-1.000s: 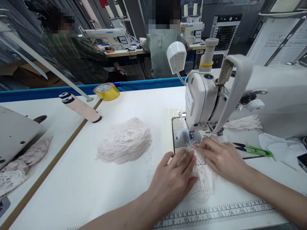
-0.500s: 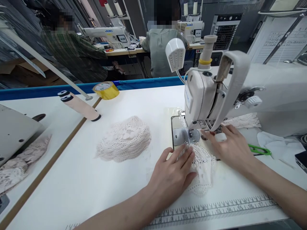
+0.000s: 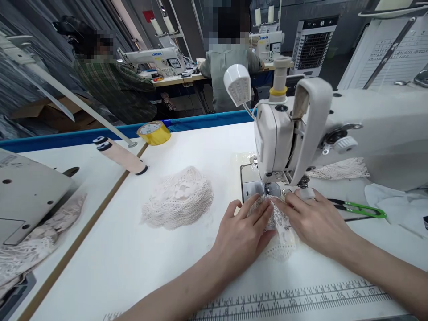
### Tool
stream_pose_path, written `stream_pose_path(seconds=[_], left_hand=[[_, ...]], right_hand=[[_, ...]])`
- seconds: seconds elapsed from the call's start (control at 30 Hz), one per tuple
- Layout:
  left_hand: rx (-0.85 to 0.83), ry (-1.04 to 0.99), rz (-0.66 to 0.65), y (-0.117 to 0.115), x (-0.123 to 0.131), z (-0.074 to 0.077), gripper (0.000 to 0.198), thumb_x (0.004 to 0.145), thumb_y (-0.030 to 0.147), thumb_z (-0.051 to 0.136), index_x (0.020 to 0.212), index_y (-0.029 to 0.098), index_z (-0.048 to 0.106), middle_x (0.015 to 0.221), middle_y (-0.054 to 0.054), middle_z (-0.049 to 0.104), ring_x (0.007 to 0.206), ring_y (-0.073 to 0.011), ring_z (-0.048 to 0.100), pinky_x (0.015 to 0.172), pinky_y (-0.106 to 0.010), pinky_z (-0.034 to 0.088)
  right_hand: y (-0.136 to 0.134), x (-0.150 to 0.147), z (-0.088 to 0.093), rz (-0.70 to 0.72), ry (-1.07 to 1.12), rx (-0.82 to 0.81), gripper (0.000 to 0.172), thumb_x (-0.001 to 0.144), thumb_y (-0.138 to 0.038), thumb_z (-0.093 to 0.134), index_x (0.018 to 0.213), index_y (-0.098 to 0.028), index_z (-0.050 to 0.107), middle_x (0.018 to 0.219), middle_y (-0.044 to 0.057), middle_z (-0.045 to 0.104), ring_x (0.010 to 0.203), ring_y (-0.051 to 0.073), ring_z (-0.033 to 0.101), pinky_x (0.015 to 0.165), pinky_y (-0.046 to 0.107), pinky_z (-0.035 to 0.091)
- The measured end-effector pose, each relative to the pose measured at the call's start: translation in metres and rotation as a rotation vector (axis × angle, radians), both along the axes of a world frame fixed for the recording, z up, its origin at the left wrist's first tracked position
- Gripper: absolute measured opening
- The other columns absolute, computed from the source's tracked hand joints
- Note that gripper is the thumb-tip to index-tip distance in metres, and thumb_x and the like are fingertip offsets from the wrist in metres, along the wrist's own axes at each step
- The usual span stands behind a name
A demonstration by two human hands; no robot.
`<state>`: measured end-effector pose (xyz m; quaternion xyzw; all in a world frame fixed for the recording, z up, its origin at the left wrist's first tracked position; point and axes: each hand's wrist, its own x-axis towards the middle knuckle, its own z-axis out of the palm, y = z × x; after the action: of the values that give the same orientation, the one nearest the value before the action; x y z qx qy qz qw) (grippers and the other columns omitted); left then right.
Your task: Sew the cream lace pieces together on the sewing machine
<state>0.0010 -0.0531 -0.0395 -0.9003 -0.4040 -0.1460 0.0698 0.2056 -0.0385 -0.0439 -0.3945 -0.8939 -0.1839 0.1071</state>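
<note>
A white lace piece [image 3: 281,240] lies on the bed of the sewing machine [image 3: 274,138], its far edge at the needle area. My left hand [image 3: 242,229] rests palm down on the left part of the lace, fingers stretched toward the metal needle plate [image 3: 251,189]. From the right, my right hand [image 3: 312,216] touches the lace with its extended index finger close to the presser foot [image 3: 268,188]. Its other fingers are bent a little, and its thumb is hidden. Both hands are open, pressing the cloth rather than gripping it. Left of them sits a pile of lace pieces [image 3: 180,200].
Green thread snips [image 3: 366,209] lie right of my right hand. A pale thread cone [image 3: 122,156] and yellow tape roll [image 3: 154,133] are at the back left. More lace [image 3: 341,169] lies behind the machine head. A printed ruler [image 3: 294,296] runs along the front. Two people work beyond.
My right hand has come from beside the presser foot down onto the lace, next to my left hand. The left hand stays on the lace. The camera view has shifted slightly.
</note>
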Motion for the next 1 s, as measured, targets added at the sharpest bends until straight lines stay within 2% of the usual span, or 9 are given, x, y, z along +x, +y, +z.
stream_pose_path(seconds=[0.33, 0.53, 1.0], left_hand=[[0.032, 0.020, 0.045, 0.001, 0.003, -0.001, 0.037, 0.096, 0.037, 0.042, 0.127, 0.020, 0.053, 0.130, -0.006, 0.058, 0.127, -0.0249, 0.044, 0.091, -0.041, 0.038], [0.058, 0.008, 0.055, 0.004, 0.005, -0.001, 0.036, 0.095, 0.035, 0.045, 0.126, 0.020, 0.055, 0.128, -0.008, 0.059, 0.125, -0.0260, 0.046, 0.090, -0.041, 0.040], [0.038, 0.012, 0.077, 0.003, 0.006, -0.003, 0.036, 0.096, 0.037, 0.043, 0.126, 0.020, 0.054, 0.130, -0.006, 0.057, 0.126, -0.0245, 0.045, 0.089, -0.041, 0.039]], right_hand=[[0.009, 0.002, -0.002, -0.030, -0.033, 0.026, 0.039, 0.083, -0.003, 0.046, 0.116, -0.014, 0.063, 0.097, 0.010, 0.068, 0.087, 0.021, 0.058, 0.076, 0.035, 0.037], [0.011, 0.001, -0.002, -0.058, -0.060, -0.001, 0.043, 0.082, -0.003, 0.047, 0.122, -0.013, 0.059, 0.099, 0.011, 0.068, 0.092, 0.023, 0.058, 0.078, 0.036, 0.038], [0.010, 0.002, -0.004, -0.068, -0.073, 0.029, 0.049, 0.081, -0.002, 0.047, 0.128, -0.013, 0.054, 0.099, 0.011, 0.067, 0.090, 0.023, 0.057, 0.077, 0.036, 0.037]])
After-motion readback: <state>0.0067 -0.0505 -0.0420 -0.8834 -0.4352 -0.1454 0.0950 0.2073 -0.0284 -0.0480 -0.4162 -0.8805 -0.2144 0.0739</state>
